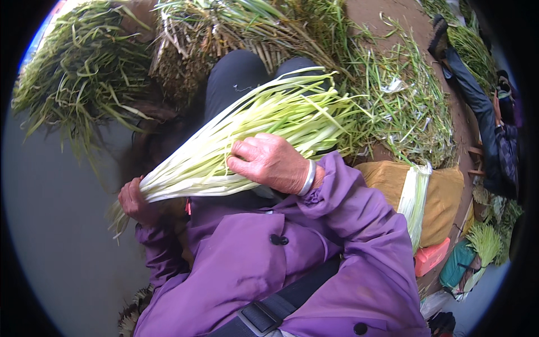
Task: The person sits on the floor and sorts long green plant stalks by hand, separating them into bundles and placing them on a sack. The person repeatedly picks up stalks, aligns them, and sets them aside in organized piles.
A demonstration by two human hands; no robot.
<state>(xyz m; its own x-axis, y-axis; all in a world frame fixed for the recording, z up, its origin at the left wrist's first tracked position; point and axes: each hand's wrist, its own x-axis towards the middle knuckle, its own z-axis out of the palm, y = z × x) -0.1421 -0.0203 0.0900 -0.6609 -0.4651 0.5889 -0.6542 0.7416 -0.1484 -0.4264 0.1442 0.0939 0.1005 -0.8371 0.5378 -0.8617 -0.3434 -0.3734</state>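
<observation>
A large bunch of pale yellow-green leaves, apparently blanched garlic chives [252, 126], lies slanting across my lap. Its white stalk end is at the left, and the loose leaf tips fan out to the upper right over my knees. My left hand [137, 202] is closed around the gathered stalks, with some thin ends sticking out beyond the fist. On top of the bunch, near its middle, rests my right hand [271, 164], fingers curled in on the leaves. A silver-coloured bangle [310, 177] circles that wrist.
Heaps of green leaves [80, 71] and darker, root-bearing stalks [181, 67] lie beyond my knees. Leaf litter [400, 97] covers ground at right. A pale bundle [414, 202] lies on a brown cloth-covered thing [442, 198], beside a pink object [431, 257]. Another person's leg [471, 92] shows far right.
</observation>
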